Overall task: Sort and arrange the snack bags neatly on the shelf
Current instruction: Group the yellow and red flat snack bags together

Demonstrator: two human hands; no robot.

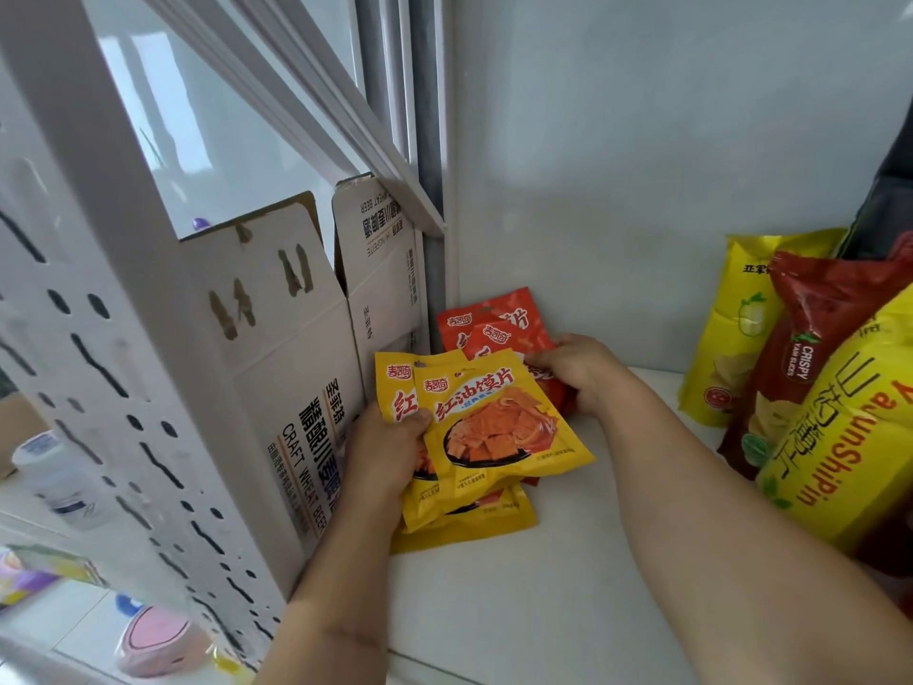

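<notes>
Head view, yellow snack bags upright-facing, long axis seemingly front-to-back, hands gripping.

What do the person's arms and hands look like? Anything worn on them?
Both forearms are bare as far as the picture shows: no sleeves in sight. The left hand and right hand wear no gloves, and no rings, watch or bracelets can be seen on the parts that show. The upper arms are out of frame.

Looks like a home storage corner: a white shelf stocked with snack bags, beer cartons stacked at nine o'clock behind a white pegboard, toiletry bottles at eight o'clock.
</notes>
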